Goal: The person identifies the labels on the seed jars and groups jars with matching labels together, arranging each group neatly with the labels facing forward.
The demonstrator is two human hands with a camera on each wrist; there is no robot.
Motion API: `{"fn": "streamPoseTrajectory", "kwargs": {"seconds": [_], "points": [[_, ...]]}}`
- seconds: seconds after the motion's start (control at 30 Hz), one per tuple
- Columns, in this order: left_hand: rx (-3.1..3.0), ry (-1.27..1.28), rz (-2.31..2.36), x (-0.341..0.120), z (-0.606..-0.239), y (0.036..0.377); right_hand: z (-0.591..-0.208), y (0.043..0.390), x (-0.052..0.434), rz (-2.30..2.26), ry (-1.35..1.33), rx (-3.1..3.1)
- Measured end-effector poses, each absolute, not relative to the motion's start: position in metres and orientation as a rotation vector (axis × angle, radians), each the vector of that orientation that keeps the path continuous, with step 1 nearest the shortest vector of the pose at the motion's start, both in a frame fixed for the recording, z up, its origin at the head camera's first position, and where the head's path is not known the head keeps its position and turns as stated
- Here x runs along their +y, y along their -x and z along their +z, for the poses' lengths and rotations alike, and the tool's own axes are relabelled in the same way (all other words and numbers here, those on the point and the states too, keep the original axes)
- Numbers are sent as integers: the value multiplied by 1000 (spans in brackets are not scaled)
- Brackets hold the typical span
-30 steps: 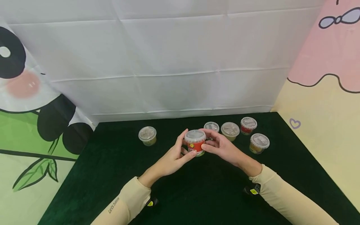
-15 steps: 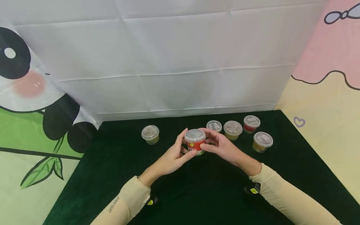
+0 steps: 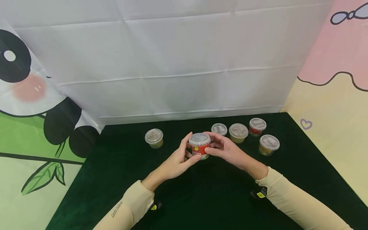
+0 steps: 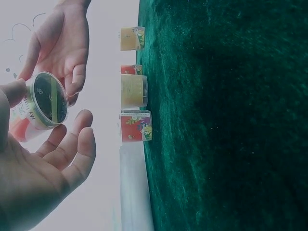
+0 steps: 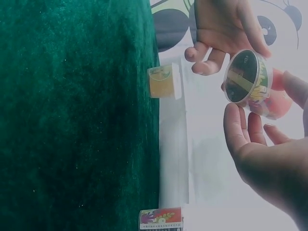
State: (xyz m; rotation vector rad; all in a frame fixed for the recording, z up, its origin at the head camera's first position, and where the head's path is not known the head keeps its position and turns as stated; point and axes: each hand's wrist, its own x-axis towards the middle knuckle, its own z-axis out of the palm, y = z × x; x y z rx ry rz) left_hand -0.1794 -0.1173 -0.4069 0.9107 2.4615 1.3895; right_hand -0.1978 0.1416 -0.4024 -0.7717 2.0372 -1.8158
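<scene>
1. The left hand (image 3: 175,161) and right hand (image 3: 228,150) hold a red tub (image 3: 199,145) between them, fingers curled round its sides.
2. The tub is lifted clear above the green worktop (image 3: 201,191), upright.
3. Four more tubs (image 3: 238,132) stand just behind the right hand; one tub (image 3: 153,138) stands apart at left.

Dark green cloth-covered table (image 3: 201,198). Lone lidded cup (image 3: 154,138) near far edge, left of centre. Four lidded cups toward far right corner: clear-lidded cup (image 3: 219,129), pale cup (image 3: 238,133), red-label cup (image 3: 257,126), yellow-label cup (image 3: 269,144). White backdrop sheet (image 3: 178,60) behind far edge.
</scene>
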Motion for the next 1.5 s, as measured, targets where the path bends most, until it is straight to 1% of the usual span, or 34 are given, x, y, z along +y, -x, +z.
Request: {"fn": "streamPoseTrajectory", "kwargs": {"seconds": [0.9, 1.5], "points": [[2396, -911, 1421, -130, -397, 180, -398, 196, 139, -1862, 744, 1926], [2390, -898, 1437, -129, -402, 183, -398, 196, 140, -1848, 744, 1928]]}}
